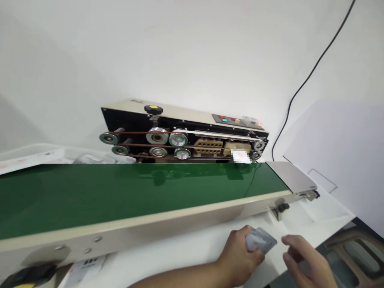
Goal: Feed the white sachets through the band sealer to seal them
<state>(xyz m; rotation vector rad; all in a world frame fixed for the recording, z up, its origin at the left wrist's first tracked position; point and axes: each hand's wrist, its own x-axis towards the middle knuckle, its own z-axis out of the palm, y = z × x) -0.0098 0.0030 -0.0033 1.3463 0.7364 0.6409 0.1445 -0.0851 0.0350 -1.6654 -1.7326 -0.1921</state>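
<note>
My left hand (240,258) rests on the white table near its front edge, fingers closed round a small grey pouch (260,241). Just to its right, my right hand (306,258) hovers with fingers loosely spread, close to the pouch but not touching it. Both hands are below the right end of a green conveyor belt (120,192) on a band sealing machine (183,134).
The sealer's pulleys and control panel (237,120) stand against the white wall. A metal end plate (292,176) closes the belt's right end. A black cable (303,84) runs up the wall. A clear bin with packets (99,158) lies behind the belt at left. Printed paper (87,268) lies under the conveyor.
</note>
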